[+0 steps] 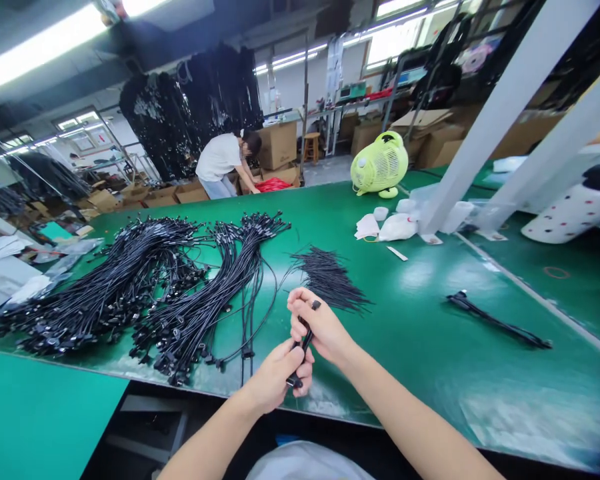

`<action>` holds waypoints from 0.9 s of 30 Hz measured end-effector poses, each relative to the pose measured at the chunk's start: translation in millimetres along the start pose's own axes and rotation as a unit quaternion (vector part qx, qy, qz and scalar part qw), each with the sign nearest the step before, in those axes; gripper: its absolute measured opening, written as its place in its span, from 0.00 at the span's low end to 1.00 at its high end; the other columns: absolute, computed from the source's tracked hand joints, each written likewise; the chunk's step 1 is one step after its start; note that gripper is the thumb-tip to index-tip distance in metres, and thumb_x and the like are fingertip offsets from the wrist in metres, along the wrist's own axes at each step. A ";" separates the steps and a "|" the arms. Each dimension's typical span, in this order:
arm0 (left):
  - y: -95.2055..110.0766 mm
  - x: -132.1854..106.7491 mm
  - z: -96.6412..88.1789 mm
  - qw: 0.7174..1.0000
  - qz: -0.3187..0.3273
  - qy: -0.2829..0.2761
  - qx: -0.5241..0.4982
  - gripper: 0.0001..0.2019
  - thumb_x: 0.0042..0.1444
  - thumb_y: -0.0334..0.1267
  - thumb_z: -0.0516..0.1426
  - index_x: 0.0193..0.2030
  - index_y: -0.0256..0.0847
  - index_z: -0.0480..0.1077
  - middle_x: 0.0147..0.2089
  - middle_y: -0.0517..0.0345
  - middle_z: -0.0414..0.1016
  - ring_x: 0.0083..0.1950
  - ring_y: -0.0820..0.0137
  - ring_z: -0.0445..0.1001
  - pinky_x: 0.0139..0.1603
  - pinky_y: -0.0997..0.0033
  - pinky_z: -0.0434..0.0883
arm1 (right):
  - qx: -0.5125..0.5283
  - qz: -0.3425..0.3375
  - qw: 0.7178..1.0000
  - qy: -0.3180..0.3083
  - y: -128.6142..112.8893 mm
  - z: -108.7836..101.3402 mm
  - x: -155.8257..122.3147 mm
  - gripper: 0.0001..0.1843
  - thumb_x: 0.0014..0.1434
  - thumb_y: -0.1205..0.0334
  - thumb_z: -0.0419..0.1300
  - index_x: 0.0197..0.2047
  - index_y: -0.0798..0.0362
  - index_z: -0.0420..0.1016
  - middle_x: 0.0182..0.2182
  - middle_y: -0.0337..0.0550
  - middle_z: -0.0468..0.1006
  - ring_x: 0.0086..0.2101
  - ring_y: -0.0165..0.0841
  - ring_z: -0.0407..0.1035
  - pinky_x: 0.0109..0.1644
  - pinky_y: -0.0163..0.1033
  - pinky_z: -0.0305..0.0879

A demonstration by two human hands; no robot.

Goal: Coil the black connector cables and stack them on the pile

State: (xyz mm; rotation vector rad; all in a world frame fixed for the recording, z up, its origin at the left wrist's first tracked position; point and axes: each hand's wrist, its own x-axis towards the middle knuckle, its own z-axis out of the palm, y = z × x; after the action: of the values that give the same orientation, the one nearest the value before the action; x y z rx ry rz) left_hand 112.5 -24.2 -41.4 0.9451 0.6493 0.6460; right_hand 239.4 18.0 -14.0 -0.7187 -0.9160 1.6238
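Near the table's front edge, my left hand (283, 375) wraps round a folded black cable (304, 339), with a connector end poking out below the fingers. My right hand (321, 325) grips the upper part of the same cable, its fingers curled in front of a dark tip. Just beyond my hands lies a spread of thin black ties (330, 279). To the left are two large heaps of black cables with connectors, a nearer bundle (215, 293) and a wider pile (110, 287). A folded bundle of black cable (497, 320) rests at the right.
A green fan (380, 165) stands at the table's far side, beside white packets (399, 227). White posts (505, 113) rise from the green table (420, 373) at right. Plastic bags (15, 273) lie at the far left. Behind, a person (223, 160) bends over cardboard boxes.
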 end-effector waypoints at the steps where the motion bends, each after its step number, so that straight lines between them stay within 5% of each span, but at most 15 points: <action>1: 1.0 0.4 2.0 1.000 0.008 0.008 -0.017 0.24 0.52 0.59 0.60 0.36 0.38 0.62 0.24 0.67 0.58 0.21 0.78 0.61 0.23 0.76 0.58 | 0.016 -0.008 1.000 0.014 -1.7 -0.5 1.9 0.22 0.51 0.47 0.67 0.36 0.51 0.61 0.19 0.26 0.59 0.15 0.20 0.52 0.19 0.29 0.58; 6: 11.0 4.0 5.3 0.994 -0.029 0.031 -0.104 0.23 0.52 0.56 0.62 0.37 0.34 0.68 0.25 0.64 0.60 0.26 0.76 0.66 0.30 0.73 0.67 | 0.044 -0.010 0.998 0.047 -8.8 2.9 0.7 0.24 0.52 0.42 0.66 0.34 0.53 0.63 0.20 0.27 0.56 0.14 0.15 0.41 0.14 0.24 0.37; 10: 11.9 7.4 3.9 0.986 -0.080 0.006 -0.149 0.23 0.50 0.54 0.64 0.37 0.31 0.70 0.25 0.63 0.60 0.27 0.75 0.67 0.30 0.72 0.68 | 0.046 0.023 0.998 0.028 -9.8 -0.2 0.3 0.32 0.50 0.30 0.60 0.31 0.54 0.63 0.18 0.27 0.54 0.13 0.16 0.40 0.13 0.25 0.36; 14: 12.4 5.0 11.5 0.983 -0.075 0.005 -0.170 0.18 0.48 0.45 0.67 0.34 0.33 0.69 0.24 0.66 0.59 0.24 0.80 0.61 0.27 0.77 0.64 | -0.020 -0.014 1.000 -0.010 -13.5 -11.6 1.5 0.36 0.53 0.24 0.50 0.37 0.54 0.65 0.20 0.28 0.56 0.14 0.18 0.45 0.15 0.26 0.48; 17: 12.2 2.7 11.2 0.989 -0.053 0.037 -0.131 0.19 0.48 0.47 0.67 0.32 0.34 0.67 0.22 0.70 0.55 0.20 0.83 0.53 0.23 0.79 0.58 | -0.178 -0.157 0.971 0.032 -25.6 -25.5 -3.2 0.29 0.60 0.33 0.51 0.41 0.53 0.67 0.25 0.34 0.65 0.21 0.24 0.63 0.28 0.33 0.67; 19: 10.5 3.6 4.0 0.994 -0.028 0.073 -0.080 0.20 0.48 0.50 0.66 0.31 0.34 0.67 0.21 0.70 0.55 0.20 0.83 0.54 0.23 0.79 0.58 | -0.358 -0.284 0.888 0.052 -34.9 -36.3 -10.1 0.20 0.65 0.43 0.53 0.46 0.52 0.69 0.35 0.41 0.72 0.35 0.30 0.71 0.44 0.41 0.71; 22: 5.8 6.6 -11.9 0.995 0.005 0.093 0.027 0.20 0.51 0.54 0.62 0.32 0.36 0.66 0.21 0.69 0.57 0.21 0.80 0.56 0.25 0.76 0.61 | -0.641 -0.397 0.654 -0.063 -38.2 -49.9 -24.1 0.16 0.68 0.57 0.52 0.55 0.52 0.69 0.50 0.50 0.73 0.52 0.39 0.66 0.63 0.54 0.57; 24: 1.8 7.1 -20.1 0.990 0.002 0.062 0.123 0.20 0.55 0.56 0.57 0.32 0.38 0.65 0.21 0.67 0.59 0.22 0.78 0.59 0.28 0.73 0.63 | -0.752 -0.392 0.502 -0.168 -30.0 -55.2 -33.9 0.17 0.68 0.64 0.50 0.57 0.57 0.68 0.48 0.52 0.74 0.52 0.41 0.66 0.65 0.59 0.51; 25: -0.2 6.7 -22.5 0.984 -0.005 0.043 0.174 0.20 0.57 0.57 0.55 0.32 0.38 0.65 0.20 0.67 0.60 0.22 0.76 0.60 0.29 0.72 0.63 | -0.781 -0.381 0.452 -0.201 -23.7 -56.8 -38.6 0.17 0.67 0.66 0.48 0.56 0.59 0.69 0.43 0.50 0.75 0.47 0.40 0.67 0.64 0.58 0.51; 27: -4.0 4.4 -23.7 0.964 -0.029 0.013 0.264 0.20 0.61 0.56 0.50 0.33 0.38 0.65 0.19 0.66 0.61 0.23 0.75 0.61 0.32 0.71 0.63 | -0.808 -0.358 0.403 -0.237 -10.1 -59.3 -47.4 0.15 0.67 0.70 0.46 0.48 0.60 0.72 0.33 0.46 0.74 0.37 0.36 0.67 0.62 0.54 0.55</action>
State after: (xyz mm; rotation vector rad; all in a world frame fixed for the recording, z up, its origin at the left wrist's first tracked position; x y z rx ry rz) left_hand 98.6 -10.5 -56.1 1.4081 0.8920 0.4371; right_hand 304.7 -15.2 -36.3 -0.7544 -2.7488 -0.4603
